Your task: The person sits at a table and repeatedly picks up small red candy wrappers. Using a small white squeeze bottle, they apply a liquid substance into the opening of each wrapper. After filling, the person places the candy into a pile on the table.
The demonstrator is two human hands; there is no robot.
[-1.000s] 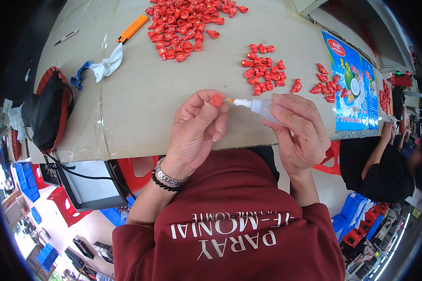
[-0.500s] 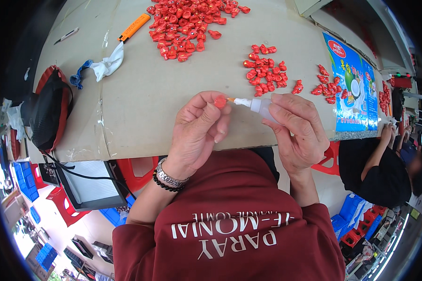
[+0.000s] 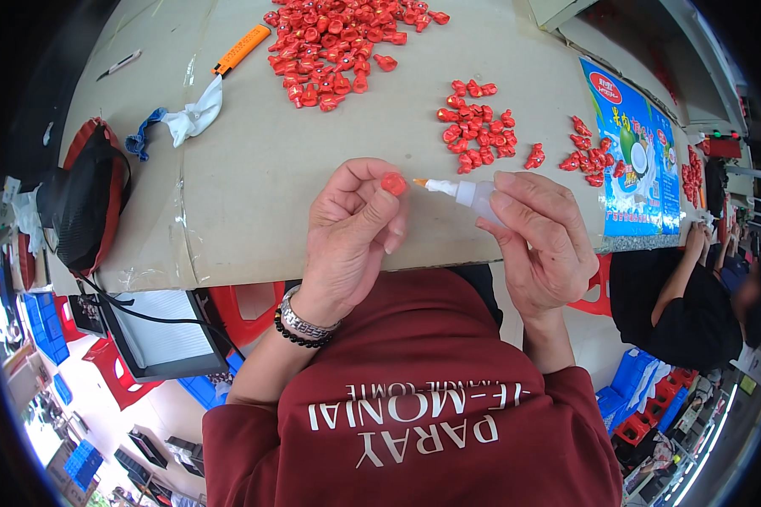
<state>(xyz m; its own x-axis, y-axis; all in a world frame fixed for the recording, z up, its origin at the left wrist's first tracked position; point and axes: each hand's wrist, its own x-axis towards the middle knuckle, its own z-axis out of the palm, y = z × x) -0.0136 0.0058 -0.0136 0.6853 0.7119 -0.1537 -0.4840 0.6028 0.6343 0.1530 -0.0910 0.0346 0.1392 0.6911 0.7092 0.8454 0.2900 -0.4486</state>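
Between the thumb and fingers of my left hand (image 3: pixel 355 224) is a small red piece (image 3: pixel 392 183); its exact kind is too small to tell. A translucent squeeze bottle (image 3: pixel 475 198) with a white neck and a thin orange tip lies in the grip of my right hand (image 3: pixel 550 237). The tip points left at the red piece, with a small gap between them. Beyond my hands, a small cluster of red figure-like pieces (image 3: pixel 479 135) rests on the table. A much larger heap of similar red pieces (image 3: pixel 334 42) lies at the far middle.
An orange utility knife (image 3: pixel 243 49), a white and blue cloth (image 3: pixel 193 117) and a pen (image 3: pixel 120 65) lie at the left, near a black and red case (image 3: pixel 93 198). More red pieces (image 3: pixel 590 154) sit beside a blue printed sheet (image 3: pixel 638 152). Another person (image 3: pixel 676 296) is at the right.
The bottle tip has drawn back to the right, away from the red piece, and a gap has opened. My left hand has shifted slightly left with the piece.
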